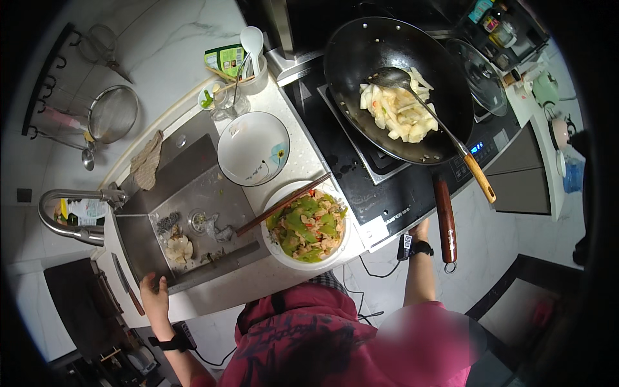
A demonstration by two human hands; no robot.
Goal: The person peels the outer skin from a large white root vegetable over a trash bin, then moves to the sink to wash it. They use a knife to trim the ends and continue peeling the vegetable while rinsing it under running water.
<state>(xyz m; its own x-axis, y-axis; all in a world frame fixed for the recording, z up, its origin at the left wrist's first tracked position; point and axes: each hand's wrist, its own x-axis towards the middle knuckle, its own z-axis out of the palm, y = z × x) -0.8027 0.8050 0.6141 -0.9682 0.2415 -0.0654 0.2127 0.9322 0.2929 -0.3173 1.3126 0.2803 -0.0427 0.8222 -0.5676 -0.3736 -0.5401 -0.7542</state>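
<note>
My left hand (154, 296) rests at the front left corner of the steel sink (180, 285), fingers apart and holding nothing. My right hand (421, 229) is at the front edge of the black cooktop (341, 159), its fingers hidden by that edge. Above it, a black wok (353, 63) holds pale sliced vegetables (399, 113). A wooden-handled ladle (435, 116) leans in the wok. The wok's brown handle (446, 220) juts out past the counter, beside my right forearm. Between my hands stands a plate of green peppers and meat (307, 225), with brown chopsticks (285, 203) laid across it.
An empty white bowl (249, 145) stands behind the plate. A knife (126, 283) lies left of the sink, near my left hand. Scraps (179, 249) lie in the sink under the faucet (72, 193). A glass lid (483, 82) sits right of the wok.
</note>
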